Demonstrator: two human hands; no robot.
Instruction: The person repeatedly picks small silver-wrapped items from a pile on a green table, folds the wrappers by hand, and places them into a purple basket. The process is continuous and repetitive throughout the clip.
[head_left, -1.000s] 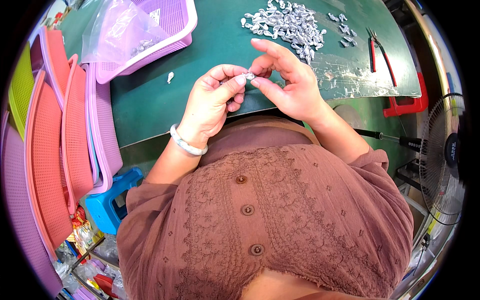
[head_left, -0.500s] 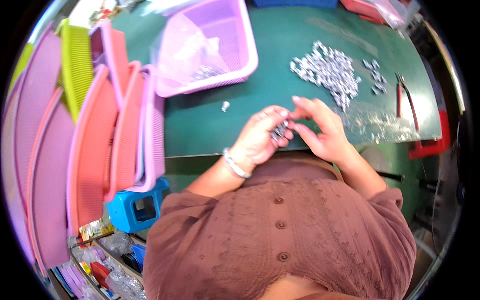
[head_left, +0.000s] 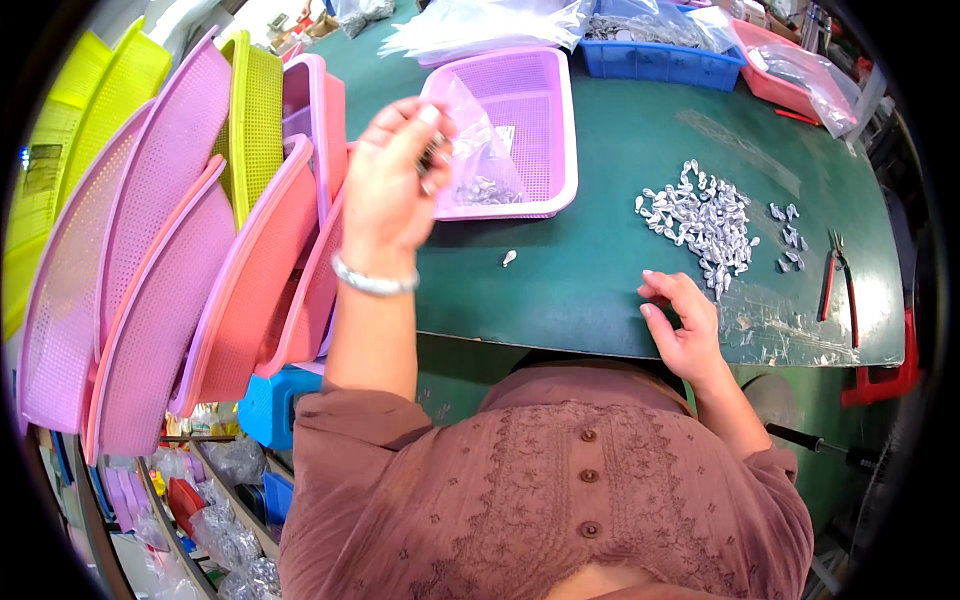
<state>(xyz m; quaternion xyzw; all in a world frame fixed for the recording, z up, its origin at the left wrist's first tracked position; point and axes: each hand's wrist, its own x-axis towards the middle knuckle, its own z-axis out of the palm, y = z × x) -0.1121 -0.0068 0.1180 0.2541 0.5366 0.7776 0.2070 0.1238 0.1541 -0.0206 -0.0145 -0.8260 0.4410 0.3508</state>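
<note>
In the head view, small glinting metal pieces [head_left: 432,154] are grasped in the left hand [head_left: 388,175], its fingers curled around them, seemingly so that several are contained at once; their shape cannot be made out well. The hand is raised beside a lilac, perforated plastic basket [head_left: 567,190], in which a clear plastic bag [head_left: 470,140] is set, probably so that its limp sides are supported. Nothing is gripped by the right hand [head_left: 688,330]; its fingers are parted from the thumb. Within its reach, silver-grey, teardrop-shaped pieces [head_left: 705,228] are heaped (one lone piece [head_left: 509,258] is left near the basket). Red-handled metal pliers [head_left: 851,295] are laid far right. The smooth green counter [head_left: 590,310] is scuffed along its near right edge; at the left, pink, purple and lime perforated baskets [head_left: 150,330] are stacked.
</note>
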